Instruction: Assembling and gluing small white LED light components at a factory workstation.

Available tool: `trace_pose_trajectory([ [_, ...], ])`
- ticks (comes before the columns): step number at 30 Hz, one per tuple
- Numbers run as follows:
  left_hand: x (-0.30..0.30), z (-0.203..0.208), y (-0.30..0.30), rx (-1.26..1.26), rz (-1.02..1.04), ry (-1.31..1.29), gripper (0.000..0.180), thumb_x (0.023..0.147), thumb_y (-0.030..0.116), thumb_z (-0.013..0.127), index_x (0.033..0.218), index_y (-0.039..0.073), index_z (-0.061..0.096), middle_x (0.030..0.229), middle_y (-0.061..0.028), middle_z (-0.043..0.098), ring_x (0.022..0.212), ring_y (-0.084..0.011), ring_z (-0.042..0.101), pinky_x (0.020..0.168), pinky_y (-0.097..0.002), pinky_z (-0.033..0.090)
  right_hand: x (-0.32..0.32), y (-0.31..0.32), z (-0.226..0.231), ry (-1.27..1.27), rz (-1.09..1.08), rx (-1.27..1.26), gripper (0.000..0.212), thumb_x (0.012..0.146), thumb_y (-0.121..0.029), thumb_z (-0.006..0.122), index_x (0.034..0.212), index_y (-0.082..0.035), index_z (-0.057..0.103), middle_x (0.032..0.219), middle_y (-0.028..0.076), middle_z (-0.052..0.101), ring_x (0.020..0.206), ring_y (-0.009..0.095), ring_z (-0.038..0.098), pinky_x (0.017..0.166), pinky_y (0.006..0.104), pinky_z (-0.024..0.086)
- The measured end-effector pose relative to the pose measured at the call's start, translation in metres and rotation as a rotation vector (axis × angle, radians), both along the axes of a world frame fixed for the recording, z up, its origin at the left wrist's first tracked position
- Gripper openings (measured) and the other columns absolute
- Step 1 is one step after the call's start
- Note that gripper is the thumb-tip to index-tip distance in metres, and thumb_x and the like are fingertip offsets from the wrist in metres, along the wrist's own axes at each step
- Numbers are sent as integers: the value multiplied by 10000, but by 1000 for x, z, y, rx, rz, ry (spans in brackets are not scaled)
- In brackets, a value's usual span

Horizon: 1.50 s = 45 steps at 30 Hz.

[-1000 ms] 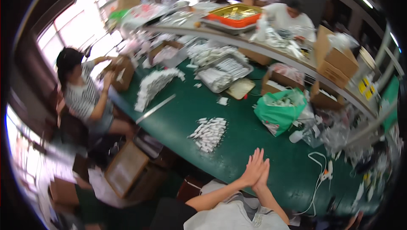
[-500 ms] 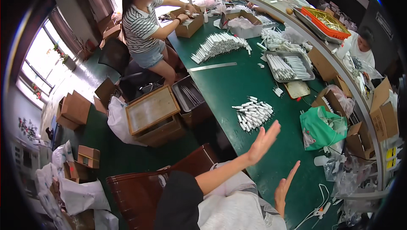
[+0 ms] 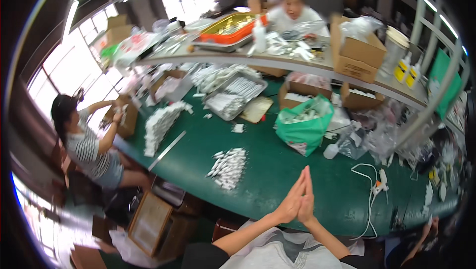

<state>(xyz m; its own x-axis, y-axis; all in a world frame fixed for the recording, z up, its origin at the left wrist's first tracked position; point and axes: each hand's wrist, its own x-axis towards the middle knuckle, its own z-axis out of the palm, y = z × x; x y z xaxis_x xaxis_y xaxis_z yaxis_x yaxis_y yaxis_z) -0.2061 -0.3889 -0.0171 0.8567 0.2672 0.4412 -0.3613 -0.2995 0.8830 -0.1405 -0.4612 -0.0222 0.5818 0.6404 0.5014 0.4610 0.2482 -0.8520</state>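
Observation:
My left hand and my right hand are pressed palm to palm above the near edge of the green table. The fingers of both are stretched out, pointing away from me, and I see nothing held between them. Left of the hands lies a loose pile of short white tubes with dark ends. Beyond them stands a green bag with pale items inside. To the right, a white glue gun rests on the table with its cord looped beside it.
Farther left are a larger stack of white tubes, a metal ruler and a metal tray of tubes. A raised shelf spans the back. One person works at the left; another is behind the shelf.
The view has swung to the right. My hands, apart half a second ago, have come together palm to palm. The tube pile and the green bag stay in place.

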Motion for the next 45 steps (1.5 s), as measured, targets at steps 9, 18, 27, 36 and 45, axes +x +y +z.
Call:
trace_pose_trajectory([
  [9, -52, -98, 60, 574, 491, 465, 630, 829, 350, 490, 1320, 13, 284, 1384, -259, 156, 1282, -396, 161, 1016, -544, 93, 38, -72, -84, -317, -409, -773, 673, 782, -305, 526, 1332, -24, 258, 1402, 259, 103, 1293, 435, 76, 1021, 556, 69],
  [18, -60, -129, 96, 772, 400, 705, 606, 793, 428, 514, 1299, 124, 376, 1363, -196, 272, 1276, -332, 229, 1007, -566, 126, 49, -112, -123, -410, -376, -1147, 643, 728, -293, 561, 1280, -36, 353, 1381, 260, 173, 1289, 409, 136, 1010, 587, 61],
  [27, -65, -137, 98, 652, 342, 735, 593, 778, 427, 540, 1269, 118, 419, 1332, -233, 300, 1266, -362, 245, 994, -570, 164, 42, -109, -119, -357, -386, -1144, 623, 705, -265, 552, 1277, -88, 381, 1371, 250, 209, 1267, 414, 196, 1002, 593, 95],
  [36, -58, -125, 100, 708, 333, 807, 595, 772, 412, 542, 1272, 118, 412, 1337, -224, 294, 1265, -339, 251, 1006, -542, 167, 45, -107, -118, -356, -374, -1121, 588, 706, -229, 525, 1258, -68, 402, 1369, 248, 220, 1265, 415, 204, 1002, 594, 94],
  [45, -57, -130, 101, 707, 348, 725, 621, 757, 365, 557, 1277, 72, 388, 1342, -243, 275, 1267, -355, 237, 1020, -529, 139, 47, -105, -121, -401, -394, -1133, 605, 700, -187, 532, 1273, -72, 376, 1385, 238, 188, 1281, 399, 177, 1012, 583, 84],
])
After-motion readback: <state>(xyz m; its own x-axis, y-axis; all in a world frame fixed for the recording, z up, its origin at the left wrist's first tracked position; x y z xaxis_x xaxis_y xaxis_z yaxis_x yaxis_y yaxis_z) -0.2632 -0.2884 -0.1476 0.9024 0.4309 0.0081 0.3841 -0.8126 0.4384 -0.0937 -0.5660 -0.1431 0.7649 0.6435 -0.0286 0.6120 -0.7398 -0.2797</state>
